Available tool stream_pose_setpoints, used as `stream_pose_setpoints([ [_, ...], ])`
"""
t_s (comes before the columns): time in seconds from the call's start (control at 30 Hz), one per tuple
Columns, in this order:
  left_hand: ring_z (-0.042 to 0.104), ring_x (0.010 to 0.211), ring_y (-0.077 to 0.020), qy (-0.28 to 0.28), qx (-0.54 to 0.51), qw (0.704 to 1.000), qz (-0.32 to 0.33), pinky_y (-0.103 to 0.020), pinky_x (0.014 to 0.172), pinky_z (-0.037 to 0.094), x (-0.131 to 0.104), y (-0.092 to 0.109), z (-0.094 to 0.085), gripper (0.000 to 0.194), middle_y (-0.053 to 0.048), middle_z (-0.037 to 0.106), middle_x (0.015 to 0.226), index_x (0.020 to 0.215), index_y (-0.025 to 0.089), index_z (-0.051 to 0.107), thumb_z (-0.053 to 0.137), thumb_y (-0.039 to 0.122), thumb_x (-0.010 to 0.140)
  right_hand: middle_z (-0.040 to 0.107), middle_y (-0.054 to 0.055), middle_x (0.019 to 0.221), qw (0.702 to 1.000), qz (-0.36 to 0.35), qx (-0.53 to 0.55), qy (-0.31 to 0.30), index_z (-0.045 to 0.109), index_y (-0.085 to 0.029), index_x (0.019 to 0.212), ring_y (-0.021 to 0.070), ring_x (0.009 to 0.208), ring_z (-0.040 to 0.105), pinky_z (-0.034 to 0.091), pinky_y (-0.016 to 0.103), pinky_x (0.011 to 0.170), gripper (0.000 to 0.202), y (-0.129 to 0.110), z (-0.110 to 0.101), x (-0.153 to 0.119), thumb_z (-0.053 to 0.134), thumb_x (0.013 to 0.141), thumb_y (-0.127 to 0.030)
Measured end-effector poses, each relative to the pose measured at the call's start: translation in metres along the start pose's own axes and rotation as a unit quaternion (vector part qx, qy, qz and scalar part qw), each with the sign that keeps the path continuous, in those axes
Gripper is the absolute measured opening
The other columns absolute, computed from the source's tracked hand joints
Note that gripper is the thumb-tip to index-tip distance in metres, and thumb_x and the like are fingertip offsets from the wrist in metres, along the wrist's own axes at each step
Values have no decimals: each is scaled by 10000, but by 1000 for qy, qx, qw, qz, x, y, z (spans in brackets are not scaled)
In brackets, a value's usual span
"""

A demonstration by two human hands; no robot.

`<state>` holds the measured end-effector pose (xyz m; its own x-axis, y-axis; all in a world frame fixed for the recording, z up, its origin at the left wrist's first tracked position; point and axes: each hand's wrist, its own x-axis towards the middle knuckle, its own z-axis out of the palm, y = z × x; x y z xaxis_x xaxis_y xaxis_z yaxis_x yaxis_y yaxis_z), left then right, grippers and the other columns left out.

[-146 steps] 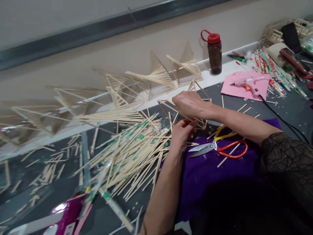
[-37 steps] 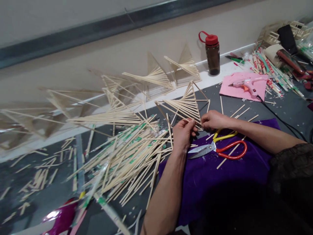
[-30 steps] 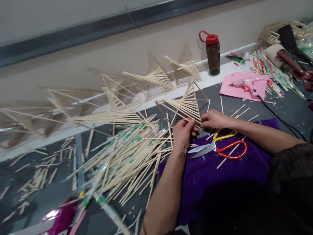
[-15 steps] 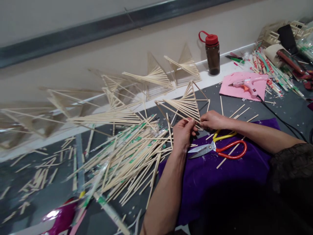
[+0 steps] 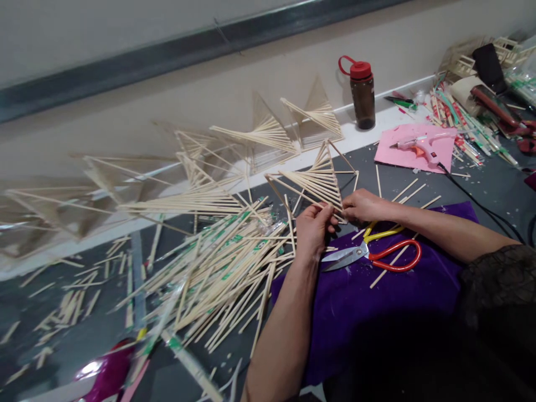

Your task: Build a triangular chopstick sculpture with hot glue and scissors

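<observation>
A twisted frame of thin wooden sticks stands on the dark table, its near corner between my two hands. My left hand pinches the lower end of its sticks with thumb and fingers. On the other side of that corner, my right hand has its fingers closed on the frame's edge; the fingertips are partly hidden. Just below the hands, scissors with one yellow and one red handle lie on a purple cloth. A few loose sticks lie under and beside the scissors.
Left of my arm spreads a heap of chopsticks, some in wrappers. Similar stick frames line the wall. At the right, a pink glue gun with a black cord rests on pink foam, near a red-capped bottle.
The view has shifted very slightly. Both hands keep the same grip on the stick frame, and nothing else has visibly moved.
</observation>
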<state>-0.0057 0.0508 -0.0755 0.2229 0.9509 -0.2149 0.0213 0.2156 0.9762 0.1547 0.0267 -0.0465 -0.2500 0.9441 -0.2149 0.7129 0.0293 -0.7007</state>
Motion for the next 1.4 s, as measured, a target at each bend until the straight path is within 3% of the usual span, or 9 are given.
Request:
stream_pose_setpoints([
  [0.57,466,375,-51,5,6,1000,-23,-152,362,328,0,4,-2,319,36,593,522,739,141,621,776,362,570,651,27,668,1000,12,-4,8,727,-76,843,64,544,510,313,196,549,217,1,2,1,522,878,-140],
  [0.83,500,431,-54,5,-6,1000,-14,-149,359,352,2,2,0,306,-4,651,632,708,134,635,787,344,546,616,6,671,998,-17,-54,8,751,-92,915,84,608,479,277,214,551,210,5,0,0,609,807,-203],
  [1.27,469,385,-53,-1,4,1000,-9,-153,365,336,1,1,0,280,13,618,542,714,140,634,768,349,583,671,43,716,997,-7,-78,17,751,-94,857,89,629,501,294,206,573,231,-1,1,1,529,877,-155],
  [1.4,478,394,-54,-1,-2,1000,-6,-158,362,338,1,1,1,286,4,637,578,712,135,635,775,343,575,667,34,692,1000,5,-20,1,750,-86,865,74,571,513,323,194,553,230,3,-3,1,531,861,-157],
])
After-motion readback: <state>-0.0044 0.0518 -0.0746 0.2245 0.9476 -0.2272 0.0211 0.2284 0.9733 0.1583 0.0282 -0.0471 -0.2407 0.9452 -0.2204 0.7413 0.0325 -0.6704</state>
